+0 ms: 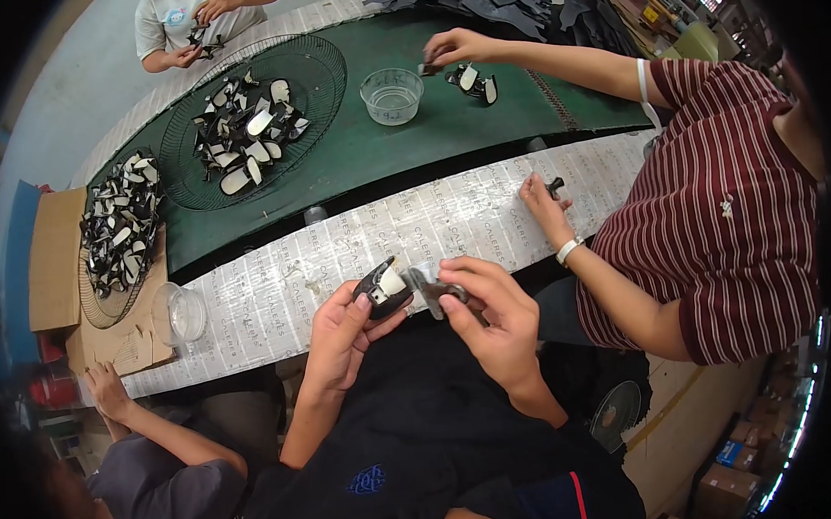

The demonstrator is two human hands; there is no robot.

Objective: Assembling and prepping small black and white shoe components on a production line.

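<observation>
My left hand [334, 334] pinches a small black shoe part [386, 286] with a cream inner face, its narrow dark tip pointing up. Thumb and fingers grip its lower end. Just to the right, my right hand [498, 319] is closed around a grey metal tool [426, 294] with flat jaw-like ends; its exact kind I cannot make out. The tool's front end is close beside the shoe part, and whether they touch is hard to tell. Both hands are above the near edge of the paper-covered bench strip [360, 239].
A round wire basket [323, 89] of black-and-cream parts stands on the green table [312, 176]; another wire basket [97, 316] is at left. Clear plastic bowls [392, 109] [179, 313] stand nearby. A co-worker in a striped shirt [707, 213] reaches in at right; others sit left and across.
</observation>
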